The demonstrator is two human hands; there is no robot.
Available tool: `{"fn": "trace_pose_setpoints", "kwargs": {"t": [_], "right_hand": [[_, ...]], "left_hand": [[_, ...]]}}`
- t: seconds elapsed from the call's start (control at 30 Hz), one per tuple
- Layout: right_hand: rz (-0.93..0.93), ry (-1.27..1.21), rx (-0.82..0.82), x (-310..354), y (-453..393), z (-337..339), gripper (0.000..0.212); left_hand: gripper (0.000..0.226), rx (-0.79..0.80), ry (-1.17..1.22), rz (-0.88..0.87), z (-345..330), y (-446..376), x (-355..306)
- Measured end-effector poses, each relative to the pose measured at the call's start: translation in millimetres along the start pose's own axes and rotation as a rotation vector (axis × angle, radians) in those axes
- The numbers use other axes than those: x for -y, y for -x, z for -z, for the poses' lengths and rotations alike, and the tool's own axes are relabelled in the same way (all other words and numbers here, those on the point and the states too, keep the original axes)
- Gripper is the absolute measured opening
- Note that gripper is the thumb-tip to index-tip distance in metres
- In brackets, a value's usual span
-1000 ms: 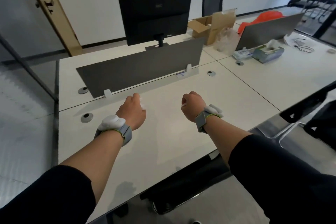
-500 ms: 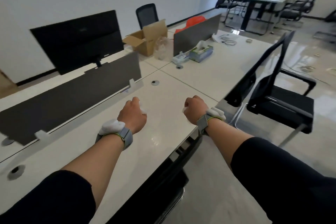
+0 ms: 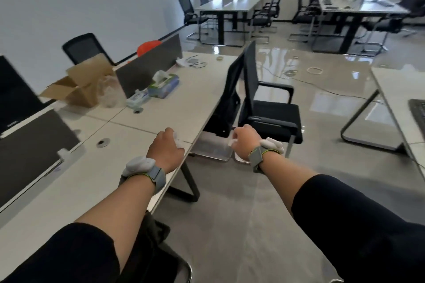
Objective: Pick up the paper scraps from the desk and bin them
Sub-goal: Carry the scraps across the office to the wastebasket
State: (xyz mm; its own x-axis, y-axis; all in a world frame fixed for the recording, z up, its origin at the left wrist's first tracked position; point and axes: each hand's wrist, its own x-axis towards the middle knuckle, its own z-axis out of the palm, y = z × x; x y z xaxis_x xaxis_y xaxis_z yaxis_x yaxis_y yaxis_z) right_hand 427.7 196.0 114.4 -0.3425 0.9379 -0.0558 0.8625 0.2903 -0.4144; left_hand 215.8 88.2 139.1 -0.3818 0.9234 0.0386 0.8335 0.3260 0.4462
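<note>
"What have you got?"

"My left hand [image 3: 166, 151] is a closed fist around a paper scrap [image 3: 178, 139], white showing past the knuckles, over the edge of the surface [image 3: 76, 181]. My right hand [image 3: 245, 142] is fisted on another scrap [image 3: 231, 142], past that edge, beside the black chair [image 3: 264, 103]."

"And the bin?"

"None in view. I'd keep both fists tight so nothing flutters out, steer wide of the chair, and only open my hands once they're right over the bin."
</note>
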Motion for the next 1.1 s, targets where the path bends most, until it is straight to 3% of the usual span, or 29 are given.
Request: {"fn": "trace_pose_setpoints", "kwargs": {"t": [0.6,0.8,1.1], "right_hand": [[-0.463,-0.066,-0.135,-278.2,-24.9,103.7,0.023],[-0.589,-0.062,-0.142,-359.2,-83.1,138.0,0.024],[-0.671,-0.017,-0.176,-434.6,-142.9,199.3,0.027]], "left_hand": [[0.031,0.228,-0.072,-0.473,-170.8,-124.2,-261.3],[0.023,0.309,-0.044,-0.538,-227.3,-215.4,-348.3],[0.038,0.394,-0.043,-0.581,-260.5,-302.9,-451.4]]}}
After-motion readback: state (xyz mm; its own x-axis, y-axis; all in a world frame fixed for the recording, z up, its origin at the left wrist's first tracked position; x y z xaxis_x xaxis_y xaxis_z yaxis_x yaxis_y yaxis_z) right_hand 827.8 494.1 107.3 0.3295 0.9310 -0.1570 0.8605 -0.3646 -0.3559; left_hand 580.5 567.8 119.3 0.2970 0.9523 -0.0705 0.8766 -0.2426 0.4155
